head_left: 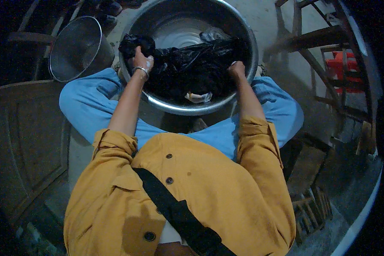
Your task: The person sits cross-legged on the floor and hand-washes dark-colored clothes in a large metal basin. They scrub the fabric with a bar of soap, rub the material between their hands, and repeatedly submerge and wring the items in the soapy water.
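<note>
Gray floor (286, 79) lies under a big metal tub (192, 111). Black cloth (187, 70) (all bunched up) sits inside, its left part by the left rim. Left hand (144, 62) and right hand (237, 71) have fingers clamped on it.

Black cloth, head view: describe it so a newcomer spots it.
Find the metal basin between the knees. The black cloth lies mostly in it, gripped by the left hand and right hand. Its blackness sets it apart from the silvery basin and bucket.

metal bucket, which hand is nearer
Left: the left hand is a little right of the metal bucket; the right hand is farther right, across the basin.
</note>
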`<state>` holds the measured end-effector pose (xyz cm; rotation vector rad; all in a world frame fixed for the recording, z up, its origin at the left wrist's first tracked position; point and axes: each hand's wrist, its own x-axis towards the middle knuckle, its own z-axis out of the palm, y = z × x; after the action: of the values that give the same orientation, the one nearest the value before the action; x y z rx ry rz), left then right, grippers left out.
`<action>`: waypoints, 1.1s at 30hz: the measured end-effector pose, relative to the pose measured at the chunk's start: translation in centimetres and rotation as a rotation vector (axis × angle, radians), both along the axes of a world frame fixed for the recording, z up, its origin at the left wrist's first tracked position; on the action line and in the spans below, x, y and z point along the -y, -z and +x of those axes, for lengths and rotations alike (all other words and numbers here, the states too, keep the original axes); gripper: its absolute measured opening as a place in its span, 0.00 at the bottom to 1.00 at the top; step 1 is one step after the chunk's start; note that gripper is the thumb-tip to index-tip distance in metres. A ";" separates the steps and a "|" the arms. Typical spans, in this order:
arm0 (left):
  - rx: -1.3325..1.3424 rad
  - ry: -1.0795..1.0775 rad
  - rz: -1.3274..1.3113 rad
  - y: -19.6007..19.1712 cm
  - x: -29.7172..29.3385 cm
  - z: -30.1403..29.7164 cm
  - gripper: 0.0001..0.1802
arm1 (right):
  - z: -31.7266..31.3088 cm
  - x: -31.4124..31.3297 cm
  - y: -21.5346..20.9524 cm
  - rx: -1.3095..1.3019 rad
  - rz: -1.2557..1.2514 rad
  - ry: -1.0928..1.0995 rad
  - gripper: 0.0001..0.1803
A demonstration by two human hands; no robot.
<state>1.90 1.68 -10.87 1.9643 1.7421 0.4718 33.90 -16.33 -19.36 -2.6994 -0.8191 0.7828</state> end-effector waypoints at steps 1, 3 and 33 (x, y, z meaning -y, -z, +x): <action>0.032 0.005 -0.058 1.0 0.1 0.1 0.34 | 0.5 -0.3 -0.1 -0.037 0.045 0.057 0.21; 0.137 0.033 -0.153 1.6 0.8 0.4 0.34 | 2.2 -1.3 -3.4 -0.244 0.139 -0.044 0.17; -0.489 0.314 -0.323 1.8 2.1 -0.3 0.14 | -0.5 -5.3 3.0 0.058 0.489 -0.082 0.21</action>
<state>1.59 -0.44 -12.62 2.1651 1.5939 -0.4060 33.39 -11.00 -22.33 -2.2728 -0.9902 0.4450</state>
